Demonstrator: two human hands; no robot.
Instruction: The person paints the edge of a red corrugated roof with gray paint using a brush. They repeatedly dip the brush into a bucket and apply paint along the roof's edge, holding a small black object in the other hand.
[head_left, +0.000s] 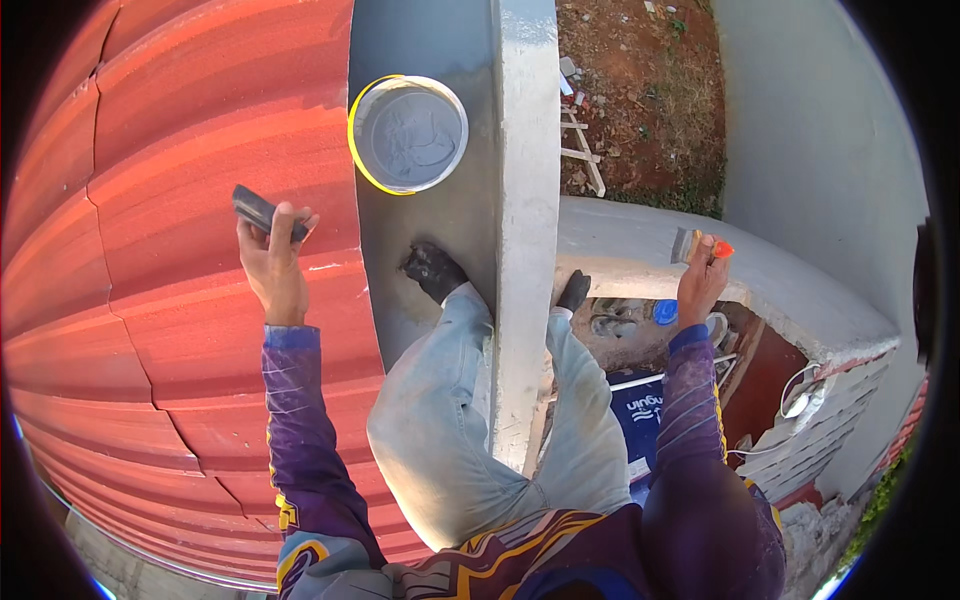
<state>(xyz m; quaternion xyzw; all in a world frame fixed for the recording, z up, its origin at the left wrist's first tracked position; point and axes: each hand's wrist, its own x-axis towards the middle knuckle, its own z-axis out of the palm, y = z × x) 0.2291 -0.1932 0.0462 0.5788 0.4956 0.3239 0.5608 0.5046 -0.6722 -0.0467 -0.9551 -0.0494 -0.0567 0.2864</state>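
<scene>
My left hand [274, 275] is raised over the red roof, its fingers closed around a dark, flat, oblong object [258, 209]; its exact kind does not show. On the other side my right hand [703, 283] grips a paintbrush [686, 246] with an orange handle, bristles pointing left. Away from both hands, a white bucket [462, 150] with a yellow rim or handle stands in the grey gutter channel [425, 215]. Grey paint [410, 130] lies inside it.
I straddle a narrow concrete wall [528, 200], one dark-covered foot [435, 270] in the channel, the other [574, 290] on a lower curved ledge [640, 225]. Red corrugated roofing [200, 200] lies left. Right are bare ground [640, 90], a wooden frame [585, 150], a blue tank-like object [640, 410] and a cable [795, 385].
</scene>
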